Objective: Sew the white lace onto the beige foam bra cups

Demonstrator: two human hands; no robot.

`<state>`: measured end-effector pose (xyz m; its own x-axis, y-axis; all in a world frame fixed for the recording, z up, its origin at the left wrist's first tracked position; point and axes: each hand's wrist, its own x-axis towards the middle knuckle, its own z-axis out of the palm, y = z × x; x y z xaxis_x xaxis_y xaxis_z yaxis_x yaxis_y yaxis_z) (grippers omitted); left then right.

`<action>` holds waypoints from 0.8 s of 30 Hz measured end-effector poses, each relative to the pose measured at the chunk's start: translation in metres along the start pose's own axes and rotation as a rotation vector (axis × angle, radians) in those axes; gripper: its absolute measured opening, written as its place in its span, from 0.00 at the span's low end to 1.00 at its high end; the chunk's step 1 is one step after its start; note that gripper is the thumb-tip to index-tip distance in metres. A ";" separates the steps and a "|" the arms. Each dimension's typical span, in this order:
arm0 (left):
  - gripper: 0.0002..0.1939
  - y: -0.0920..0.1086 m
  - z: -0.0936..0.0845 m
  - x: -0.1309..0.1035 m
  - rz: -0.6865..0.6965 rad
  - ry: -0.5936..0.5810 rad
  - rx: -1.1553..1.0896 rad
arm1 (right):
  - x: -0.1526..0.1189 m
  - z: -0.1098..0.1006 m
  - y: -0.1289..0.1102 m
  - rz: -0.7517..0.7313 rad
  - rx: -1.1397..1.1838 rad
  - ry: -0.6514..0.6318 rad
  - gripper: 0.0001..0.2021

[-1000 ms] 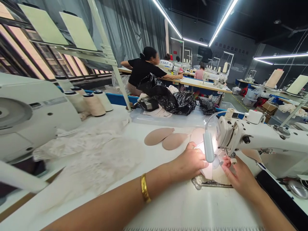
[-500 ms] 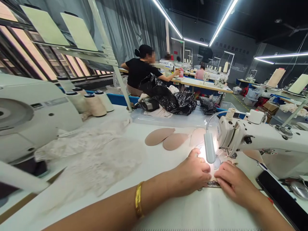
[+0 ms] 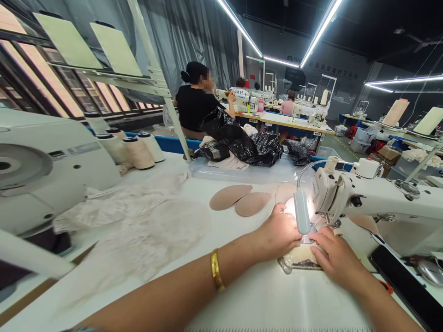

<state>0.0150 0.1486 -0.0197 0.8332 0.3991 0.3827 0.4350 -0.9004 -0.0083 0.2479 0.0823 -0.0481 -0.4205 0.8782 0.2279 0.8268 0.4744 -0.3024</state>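
Observation:
Under the lit sewing machine [image 3: 325,191], my left hand [image 3: 280,234] is closed, its curled fingers on a pale beige fabric piece [image 3: 301,253]. A gold bangle [image 3: 217,269] circles that wrist. Across from it, my right hand [image 3: 334,251] presses and grips the same piece at its right side, thumb bent and fingertips close to the needle area. A small grey metal plate [image 3: 307,238] shows between the hands. Clear plastic and a dark glittery edge [image 3: 304,265] lie at the fabric's near end. Glare and the lamp [image 3: 302,213] hide the left fingertips partly.
Beige teardrop-shaped pads [image 3: 254,204] lie beyond my left hand. White lace fabric [image 3: 138,226] spreads over the table's left, near thread cones [image 3: 138,152]. A black phone [image 3: 404,281] lies at right. Behind are black plastic bags [image 3: 263,147] and a seated co-worker [image 3: 197,103].
My left hand has shifted slightly up and away, uncovering more of the beige fabric and the plastic at its near edge. My right hand has moved slightly. The co-worker's arm has drawn back.

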 end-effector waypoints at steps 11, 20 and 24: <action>0.12 -0.041 -0.020 -0.006 -0.580 -0.077 -0.087 | -0.002 0.000 0.001 0.036 -0.041 -0.009 0.12; 0.08 -0.007 -0.005 -0.016 -0.221 -0.160 -0.238 | 0.000 -0.003 -0.002 0.007 -0.014 0.033 0.10; 0.11 0.008 0.006 -0.008 -0.055 0.024 -0.247 | 0.000 -0.001 0.000 0.024 0.023 0.021 0.10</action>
<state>0.0136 0.1396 -0.0284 0.8011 0.4469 0.3981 0.3802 -0.8937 0.2382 0.2485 0.0826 -0.0472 -0.3928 0.8879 0.2394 0.8275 0.4548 -0.3292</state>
